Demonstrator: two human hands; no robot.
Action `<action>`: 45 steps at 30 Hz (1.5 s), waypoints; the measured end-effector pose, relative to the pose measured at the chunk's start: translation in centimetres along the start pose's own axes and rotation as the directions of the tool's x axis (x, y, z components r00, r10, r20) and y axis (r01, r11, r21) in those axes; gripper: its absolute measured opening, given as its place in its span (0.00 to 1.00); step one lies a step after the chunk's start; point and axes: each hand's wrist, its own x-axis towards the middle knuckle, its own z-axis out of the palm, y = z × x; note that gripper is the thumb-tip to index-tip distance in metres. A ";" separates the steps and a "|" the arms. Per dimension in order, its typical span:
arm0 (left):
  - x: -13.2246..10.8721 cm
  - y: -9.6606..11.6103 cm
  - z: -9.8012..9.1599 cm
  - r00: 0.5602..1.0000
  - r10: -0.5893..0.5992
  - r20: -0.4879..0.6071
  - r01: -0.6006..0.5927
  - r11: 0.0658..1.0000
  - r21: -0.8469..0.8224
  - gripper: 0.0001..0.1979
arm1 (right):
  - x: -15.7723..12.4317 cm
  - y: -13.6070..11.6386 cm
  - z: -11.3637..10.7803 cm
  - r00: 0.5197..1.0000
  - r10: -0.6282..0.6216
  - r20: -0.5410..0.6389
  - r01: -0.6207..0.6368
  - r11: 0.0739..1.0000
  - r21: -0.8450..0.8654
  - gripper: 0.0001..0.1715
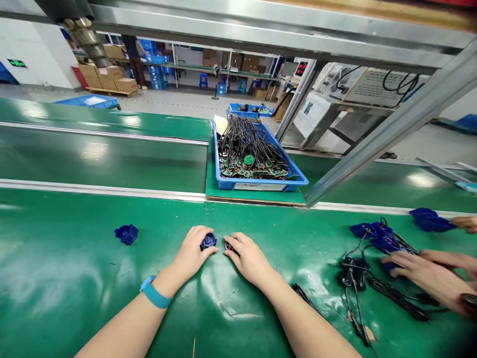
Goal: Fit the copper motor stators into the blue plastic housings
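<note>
My left hand (pixel 193 251) is closed around a round dark-blue plastic housing (pixel 208 241), its hollow, ribbed inside facing up. Close by on the right, my right hand (pixel 244 253) pinches a small circuit board (pixel 228 245), mostly covered by the fingers, with red and dark bits showing. A narrow gap separates the two parts. Black cable (pixel 305 297) shows beside my right forearm. A second blue housing (pixel 127 234) lies on the green mat to the left of my left hand.
Beyond my hands stands a blue tray (pixel 261 185) heaped with cabled circuit boards. At right, a co-worker's hands (pixel 428 273) work among blue housings (pixel 383 238) and black cables (pixel 397 296). A metal post (pixel 372 134) slants up right of the tray; a metal tool (pixel 87 42) hangs upper left.
</note>
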 end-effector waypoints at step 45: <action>-2.0 2.2 1.4 0.989 0.064 0.136 -0.051 0.994 -0.094 0.33 | -1.6 -3.4 -1.3 0.994 0.057 -0.096 -0.029 0.962 0.273 0.23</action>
